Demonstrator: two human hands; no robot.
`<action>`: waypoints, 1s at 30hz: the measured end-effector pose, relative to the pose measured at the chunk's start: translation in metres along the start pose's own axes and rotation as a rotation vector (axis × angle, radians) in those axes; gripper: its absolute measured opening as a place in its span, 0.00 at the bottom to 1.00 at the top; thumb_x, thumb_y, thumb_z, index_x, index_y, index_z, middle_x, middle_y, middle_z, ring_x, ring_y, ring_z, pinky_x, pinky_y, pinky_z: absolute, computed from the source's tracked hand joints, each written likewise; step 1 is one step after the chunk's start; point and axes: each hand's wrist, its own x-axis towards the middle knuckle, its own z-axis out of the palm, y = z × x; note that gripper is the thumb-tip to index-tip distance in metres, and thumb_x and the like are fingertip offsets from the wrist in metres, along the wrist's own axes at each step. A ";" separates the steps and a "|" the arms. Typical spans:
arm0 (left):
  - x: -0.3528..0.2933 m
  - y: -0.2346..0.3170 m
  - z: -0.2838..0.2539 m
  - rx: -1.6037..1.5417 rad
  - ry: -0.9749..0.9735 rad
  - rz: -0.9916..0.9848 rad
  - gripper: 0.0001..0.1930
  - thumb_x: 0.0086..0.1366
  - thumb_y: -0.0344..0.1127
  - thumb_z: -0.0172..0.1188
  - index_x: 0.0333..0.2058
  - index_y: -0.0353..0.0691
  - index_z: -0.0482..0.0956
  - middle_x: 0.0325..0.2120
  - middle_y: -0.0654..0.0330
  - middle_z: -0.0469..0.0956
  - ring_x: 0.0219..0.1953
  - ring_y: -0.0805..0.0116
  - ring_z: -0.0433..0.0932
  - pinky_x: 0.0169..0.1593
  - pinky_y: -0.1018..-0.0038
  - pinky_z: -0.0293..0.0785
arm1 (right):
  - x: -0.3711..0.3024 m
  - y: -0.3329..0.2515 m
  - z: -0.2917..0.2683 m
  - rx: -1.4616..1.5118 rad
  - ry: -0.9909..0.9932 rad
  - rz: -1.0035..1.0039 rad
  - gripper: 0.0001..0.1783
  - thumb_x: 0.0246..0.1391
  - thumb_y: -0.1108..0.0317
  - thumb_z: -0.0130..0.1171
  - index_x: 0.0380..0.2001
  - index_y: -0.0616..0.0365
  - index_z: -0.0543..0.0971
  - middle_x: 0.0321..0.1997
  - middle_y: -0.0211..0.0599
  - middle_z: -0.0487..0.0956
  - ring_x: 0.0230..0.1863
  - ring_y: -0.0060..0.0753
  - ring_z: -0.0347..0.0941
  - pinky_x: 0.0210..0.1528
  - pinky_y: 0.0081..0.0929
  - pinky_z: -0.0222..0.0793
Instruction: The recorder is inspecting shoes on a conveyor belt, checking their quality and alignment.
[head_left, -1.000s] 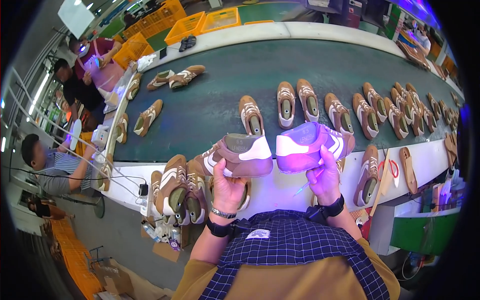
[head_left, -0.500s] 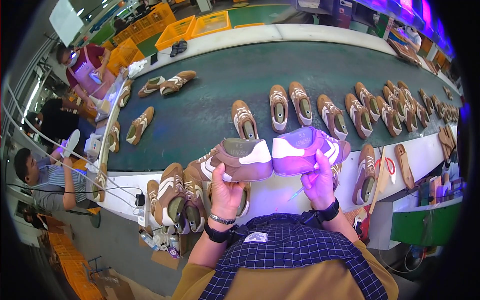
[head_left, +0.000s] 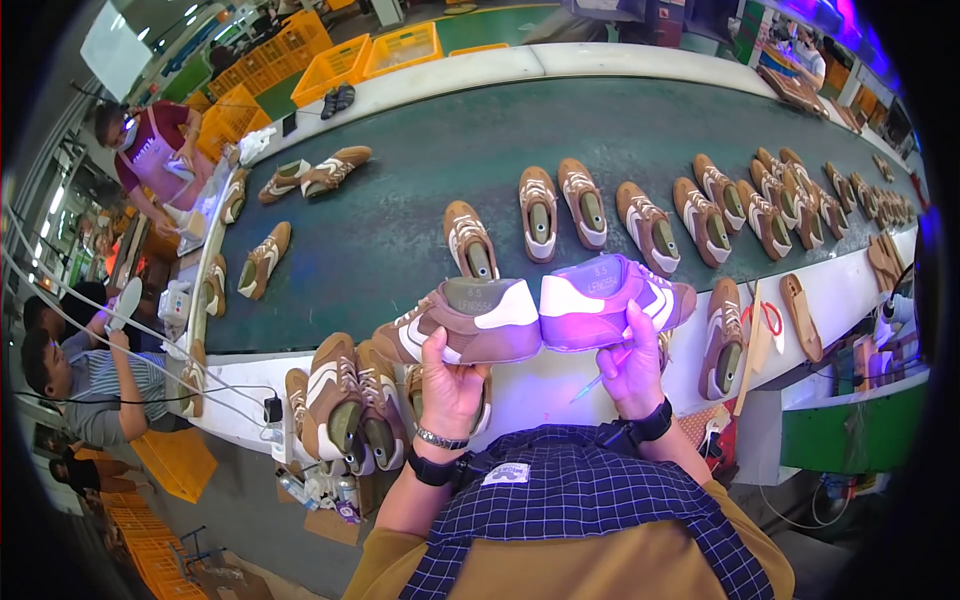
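Note:
My left hand (head_left: pixel 452 398) is closed around a brown sneaker (head_left: pixel 495 343) with white stripes and a white heel patch. A matching sneaker (head_left: pixel 583 325), lit purple, is gripped by my right hand (head_left: pixel 634 376). Both are raised above the table's near edge, heels together and toes pointing outward, with olive insides showing. A thin light-blue, pen-like stick (head_left: pixel 587 389) also juts from my right hand, its tip pointing down to the left. Just beyond the pair, another brown sneaker (head_left: pixel 467 240) lies on the green belt (head_left: pixel 400 200).
Several sneakers (head_left: pixel 335 395) crowd the white near ledge (head_left: pixel 540 395) left of my hands. Right of them are a single sneaker (head_left: pixel 724 340), red-handled scissors (head_left: pixel 770 320) and a shoe-shaped brown piece (head_left: pixel 800 318). Rows of sneakers fill the belt's right side. Co-workers (head_left: pixel 95 390) are at the left.
The surroundings have shifted slightly left in view. Both sneakers stay heel to heel in my hands. The stick's tip has moved slightly left. At the left, a co-worker's arm and white sole-shaped piece have shifted.

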 end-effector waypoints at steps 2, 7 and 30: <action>0.000 0.000 0.000 -0.003 0.001 -0.004 0.22 0.57 0.43 0.58 0.49 0.43 0.69 0.45 0.63 0.74 0.47 0.67 0.73 0.49 0.68 0.72 | 0.000 0.001 0.000 -0.003 0.028 -0.012 0.16 0.55 0.55 0.53 0.42 0.50 0.68 0.34 0.27 0.76 0.21 0.14 0.71 0.07 0.10 0.52; -0.001 -0.001 -0.001 -0.003 -0.005 0.009 0.23 0.57 0.43 0.58 0.50 0.44 0.68 0.46 0.63 0.74 0.47 0.67 0.73 0.49 0.68 0.72 | -0.001 0.002 0.001 -0.016 0.011 -0.017 0.15 0.55 0.55 0.53 0.41 0.50 0.68 0.33 0.27 0.76 0.21 0.14 0.70 0.07 0.10 0.52; -0.005 0.011 -0.011 0.181 0.006 0.092 0.22 0.56 0.42 0.57 0.49 0.43 0.68 0.45 0.63 0.74 0.47 0.68 0.73 0.50 0.69 0.71 | 0.011 0.001 -0.015 -0.167 -0.094 -0.004 0.24 0.53 0.57 0.54 0.51 0.55 0.65 0.47 0.34 0.72 0.46 0.29 0.72 0.45 0.29 0.71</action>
